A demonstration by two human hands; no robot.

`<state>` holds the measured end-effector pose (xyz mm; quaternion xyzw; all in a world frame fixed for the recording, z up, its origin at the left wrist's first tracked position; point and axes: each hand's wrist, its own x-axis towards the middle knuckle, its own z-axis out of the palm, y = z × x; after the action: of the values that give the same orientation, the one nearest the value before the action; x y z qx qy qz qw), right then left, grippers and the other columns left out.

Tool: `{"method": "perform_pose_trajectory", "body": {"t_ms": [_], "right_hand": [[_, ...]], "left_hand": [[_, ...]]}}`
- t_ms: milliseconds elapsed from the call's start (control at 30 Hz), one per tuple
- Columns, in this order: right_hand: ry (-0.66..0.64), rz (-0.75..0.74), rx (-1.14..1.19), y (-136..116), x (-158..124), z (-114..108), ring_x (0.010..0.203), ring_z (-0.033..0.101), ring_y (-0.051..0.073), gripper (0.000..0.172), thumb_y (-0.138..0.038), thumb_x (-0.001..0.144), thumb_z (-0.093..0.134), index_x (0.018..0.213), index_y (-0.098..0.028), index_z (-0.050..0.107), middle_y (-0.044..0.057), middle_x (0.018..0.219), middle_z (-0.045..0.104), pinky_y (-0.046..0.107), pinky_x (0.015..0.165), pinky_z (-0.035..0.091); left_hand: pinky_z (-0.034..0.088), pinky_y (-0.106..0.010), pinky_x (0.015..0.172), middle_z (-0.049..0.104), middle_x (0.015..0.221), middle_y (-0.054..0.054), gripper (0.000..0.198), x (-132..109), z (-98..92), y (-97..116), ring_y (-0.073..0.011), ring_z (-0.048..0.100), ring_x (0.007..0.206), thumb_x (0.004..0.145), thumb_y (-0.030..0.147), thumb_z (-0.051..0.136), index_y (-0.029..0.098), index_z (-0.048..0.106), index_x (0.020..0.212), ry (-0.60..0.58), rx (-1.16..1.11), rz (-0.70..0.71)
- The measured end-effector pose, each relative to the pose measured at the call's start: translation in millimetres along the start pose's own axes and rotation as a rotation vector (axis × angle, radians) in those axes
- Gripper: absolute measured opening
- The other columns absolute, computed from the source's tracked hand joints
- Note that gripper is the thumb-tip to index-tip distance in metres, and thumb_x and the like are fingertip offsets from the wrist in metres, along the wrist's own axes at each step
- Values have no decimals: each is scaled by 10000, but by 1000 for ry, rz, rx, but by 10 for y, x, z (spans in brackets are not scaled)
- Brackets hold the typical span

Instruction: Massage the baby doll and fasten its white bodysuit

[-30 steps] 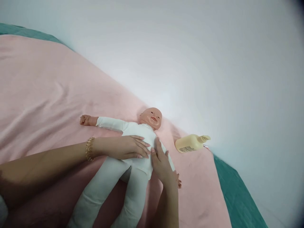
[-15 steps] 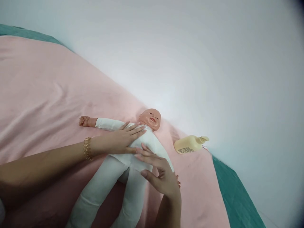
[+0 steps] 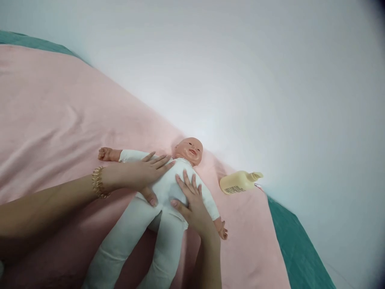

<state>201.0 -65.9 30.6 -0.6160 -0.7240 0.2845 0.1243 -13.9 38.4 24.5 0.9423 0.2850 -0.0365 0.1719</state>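
Observation:
A baby doll with a white cloth body lies on its back, its head toward the wall and its arms spread. My left hand, with a coiled golden band at the wrist, rests open on the side of the doll's torso at picture left, fingers stretched toward its shoulder. On the other side of the torso my right hand lies flat with fingers spread, the fingertips on the chest. Between the two hands a strip of the white chest and belly shows.
A pale yellow pump bottle stands beside the doll, close to the wall. Under everything spreads a pink sheet with some wrinkles. Green cloth shows past its edge at the right and at the far left.
My hands have moved apart: the left slid slightly toward picture left, while the right went from a curled, raised pose near the belly to lying flat higher on the chest.

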Motion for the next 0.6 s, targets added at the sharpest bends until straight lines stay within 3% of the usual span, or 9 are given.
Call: {"method": "perform_pose_trajectory", "body": {"t_ms": [133,267,433,600], "right_hand": [[76,175,-71,84,-27,40,1472,-129,262,692,-641,940,306,1532,-341,106,-55,1606,0,584,1173,-56],[150,294,-136,127,-46,42,1478,-88,300,660,-635,952,219,1532,-324,162,-38,1608,56,636,1150,-52],[140,284,-117,126,-57,13,1475,-95,312,656,-628,954,207,1532,-318,175,-26,1609,60,661,1133,-58],[125,289,-105,105,-62,8,1476,-103,301,661,-636,951,198,1533,-325,169,-30,1609,52,657,1135,-60]], "left_hand": [[70,-583,1160,81,1565,-238,1178,-34,54,58,-374,87,1467,651,652,730,114,165,1534,101,78,-5],[76,-500,1197,268,1551,-160,860,-189,85,188,-299,217,1455,803,551,655,165,322,1496,276,34,182],[97,-307,1224,503,1428,17,540,-380,-62,404,-175,392,1383,921,387,558,296,435,1439,84,-259,440],[-28,-439,1211,449,1458,45,600,-310,-89,373,-219,281,1433,865,448,625,383,414,1423,13,-350,449]]}}
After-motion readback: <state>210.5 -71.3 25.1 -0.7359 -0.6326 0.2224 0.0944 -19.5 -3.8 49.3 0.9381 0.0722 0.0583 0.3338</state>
